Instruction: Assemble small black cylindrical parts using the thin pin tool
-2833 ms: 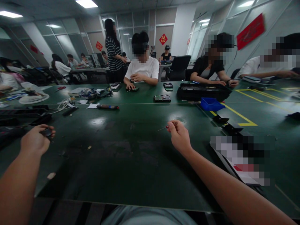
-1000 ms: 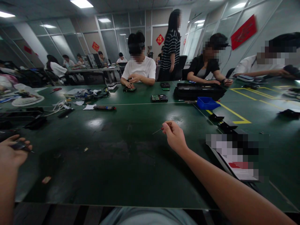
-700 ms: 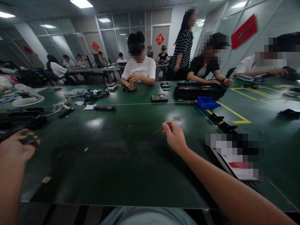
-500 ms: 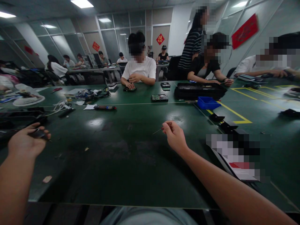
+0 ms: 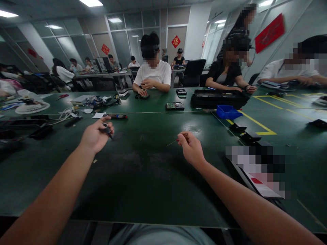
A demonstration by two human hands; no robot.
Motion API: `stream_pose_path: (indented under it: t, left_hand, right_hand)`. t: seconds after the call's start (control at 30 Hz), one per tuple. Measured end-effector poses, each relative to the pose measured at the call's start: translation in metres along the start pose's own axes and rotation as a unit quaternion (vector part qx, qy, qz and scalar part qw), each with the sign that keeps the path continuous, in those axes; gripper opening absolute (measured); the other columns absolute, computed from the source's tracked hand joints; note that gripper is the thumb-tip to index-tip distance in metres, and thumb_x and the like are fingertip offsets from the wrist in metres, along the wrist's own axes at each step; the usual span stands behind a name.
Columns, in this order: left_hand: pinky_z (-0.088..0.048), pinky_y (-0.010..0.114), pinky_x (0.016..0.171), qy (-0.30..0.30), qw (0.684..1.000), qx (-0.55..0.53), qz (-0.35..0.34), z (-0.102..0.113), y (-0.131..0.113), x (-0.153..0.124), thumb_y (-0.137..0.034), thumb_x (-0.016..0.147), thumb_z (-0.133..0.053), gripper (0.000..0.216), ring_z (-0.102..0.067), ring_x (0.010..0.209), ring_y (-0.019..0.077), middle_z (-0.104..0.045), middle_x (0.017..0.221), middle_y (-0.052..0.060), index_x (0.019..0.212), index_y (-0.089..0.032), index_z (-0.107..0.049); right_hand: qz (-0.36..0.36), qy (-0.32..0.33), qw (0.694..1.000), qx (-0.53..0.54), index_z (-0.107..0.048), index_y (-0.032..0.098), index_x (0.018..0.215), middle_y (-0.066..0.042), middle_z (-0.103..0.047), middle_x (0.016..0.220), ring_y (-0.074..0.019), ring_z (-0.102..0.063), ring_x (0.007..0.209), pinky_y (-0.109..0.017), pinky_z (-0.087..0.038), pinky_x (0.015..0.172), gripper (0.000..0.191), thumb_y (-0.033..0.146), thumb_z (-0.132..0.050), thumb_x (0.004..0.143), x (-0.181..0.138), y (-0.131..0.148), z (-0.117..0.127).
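My left hand (image 5: 93, 136) is raised over the left middle of the green table, its fingers curled round a small dark object with a rounded end and a narrow tip (image 5: 107, 130); its kind is not clear. Across from it, my right hand (image 5: 190, 146) grips a thin screwdriver (image 5: 173, 142) by its reddish handle. The slim metal shaft points left and slightly down, touching nothing that I can see. Just beyond my left hand lies a dark pen-shaped tool with red marks (image 5: 119, 116).
Circuit-board-backed hard drives (image 5: 175, 106) lie ahead. A long black casing (image 5: 219, 98) and a blue tray (image 5: 228, 111) stand at the right. Papers (image 5: 264, 185) lie by my right forearm, cables (image 5: 63, 115) and a white fan grille (image 5: 32, 107) leftward. A co-worker (image 5: 153, 75) sits opposite.
My left hand has moved right and a little away from me, from the table's left side, carrying the dark object. My right hand stays put. A standing person behind has moved right.
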State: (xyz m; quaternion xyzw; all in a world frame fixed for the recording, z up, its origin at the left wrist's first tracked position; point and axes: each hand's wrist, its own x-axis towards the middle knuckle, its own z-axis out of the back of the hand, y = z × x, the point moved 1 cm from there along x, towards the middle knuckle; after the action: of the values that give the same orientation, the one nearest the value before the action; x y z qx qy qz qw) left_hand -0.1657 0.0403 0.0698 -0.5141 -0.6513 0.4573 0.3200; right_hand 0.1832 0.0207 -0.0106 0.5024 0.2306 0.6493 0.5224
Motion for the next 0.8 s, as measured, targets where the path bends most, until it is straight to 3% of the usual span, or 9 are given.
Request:
stream_pose_path:
  t: [0.2,0.4,0.57,0.7,0.8]
  left_hand:
    - [-0.044,0.026,0.061,0.115,0.992,0.02,0.05,-0.062,0.044,-0.021,-0.01,0.071,-0.051,0.03,-0.052,0.064,0.0157,-0.053,0.072,0.004,0.099,-0.011,-0.061]
    - [-0.044,0.03,0.068,0.211,0.973,0.084,0.043,-0.099,0.086,-0.048,-0.011,0.071,-0.049,0.035,-0.053,0.07,0.0165,-0.057,0.076,0.004,0.103,-0.015,-0.063]
    - [-0.046,0.038,0.082,0.269,0.931,0.244,-0.029,-0.105,0.112,-0.057,-0.015,0.075,-0.047,0.036,-0.056,0.081,0.0207,-0.059,0.082,0.005,0.107,-0.019,-0.062]
    - [-0.046,0.042,0.089,0.325,0.85,0.403,-0.098,-0.095,0.129,-0.055,-0.011,0.072,-0.055,0.054,-0.059,0.095,0.024,-0.062,0.101,0.007,0.125,-0.022,-0.054]
    - [-0.045,0.045,0.098,0.315,0.807,0.475,-0.158,-0.087,0.138,-0.051,-0.002,0.072,-0.053,0.06,-0.057,0.108,0.027,-0.062,0.111,0.01,0.129,-0.02,-0.054]
  right_hand:
    - [0.005,-0.002,1.0,-0.003,-0.062,0.022,0.09,-0.002,-0.067,0.072,-0.0189,-0.063,0.067,-0.031,-0.046,0.065,0.027,0.045,-0.05,0.098,0.0,0.0,0.0]
    - [0.006,0.002,1.0,0.003,-0.063,0.022,0.09,-0.002,-0.068,0.073,-0.0186,-0.064,0.068,-0.031,-0.046,0.065,0.027,0.045,-0.05,0.098,-0.002,-0.001,-0.001]
    - [0.012,-0.002,1.0,-0.003,-0.063,0.022,0.09,-0.002,-0.068,0.073,-0.0182,-0.063,0.067,-0.03,-0.046,0.065,0.027,0.044,-0.05,0.098,-0.003,0.004,0.0]
    - [0.015,0.006,1.0,-0.016,-0.063,0.022,0.081,-0.001,-0.066,0.069,-0.0175,-0.061,0.063,-0.03,-0.044,0.062,0.032,0.047,-0.051,0.097,-0.004,0.009,0.001]
    - [0.026,0.017,0.999,-0.035,-0.059,0.023,0.07,0.0,-0.062,0.062,-0.0161,-0.056,0.057,-0.03,-0.042,0.057,0.037,0.049,-0.055,0.095,-0.005,0.011,0.001]
